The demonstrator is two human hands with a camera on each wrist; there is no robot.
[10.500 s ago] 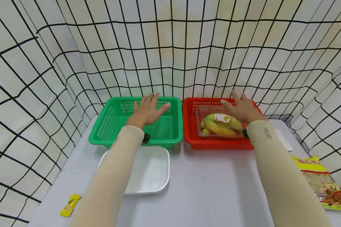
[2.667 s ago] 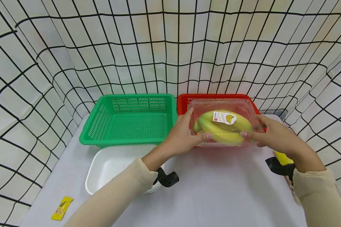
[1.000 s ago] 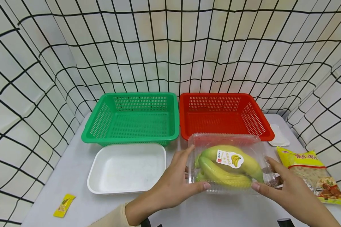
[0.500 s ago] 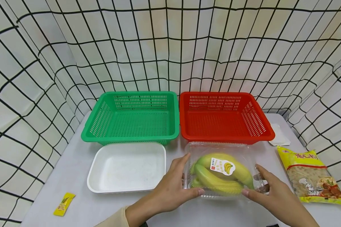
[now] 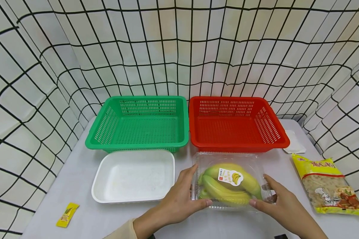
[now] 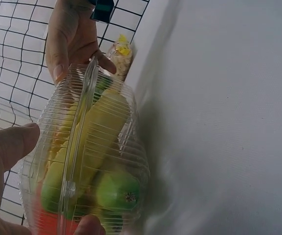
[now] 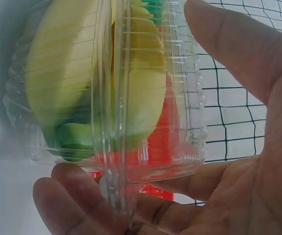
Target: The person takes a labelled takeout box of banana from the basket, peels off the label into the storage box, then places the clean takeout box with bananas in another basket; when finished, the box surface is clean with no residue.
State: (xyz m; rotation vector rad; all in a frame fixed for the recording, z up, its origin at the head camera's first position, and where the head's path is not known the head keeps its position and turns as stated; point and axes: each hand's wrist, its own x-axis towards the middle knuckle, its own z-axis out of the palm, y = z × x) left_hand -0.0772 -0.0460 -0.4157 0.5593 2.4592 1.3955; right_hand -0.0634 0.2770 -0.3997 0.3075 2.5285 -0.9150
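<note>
A clear plastic clamshell box (image 5: 257,162) of bananas (image 5: 224,189) is in front of the red basket (image 5: 239,142), close over the tabletop. A white label with a banana picture (image 5: 230,176) faces up on it. My left hand (image 5: 178,197) holds the box's left end, thumb on the front top edge. On the opposite end my right hand (image 5: 282,204) grips it the same way, with fingers around the side. In the left wrist view the lid seam of the box (image 6: 75,147) looks closed. The right wrist view shows fingers under the flange of the box (image 7: 116,98).
Left of the red basket stands a green basket (image 5: 137,145), with a white tray (image 5: 134,176) in front of it. A small yellow packet (image 5: 67,215) lies at front left. To the right are a yellow food bag (image 5: 329,186) and a white packet (image 5: 294,142). Black netting surrounds the table.
Both hands, earlier spread above the baskets, have taken the banana box out of the red basket and brought it toward me. In the last second it moved slightly left and lower.
</note>
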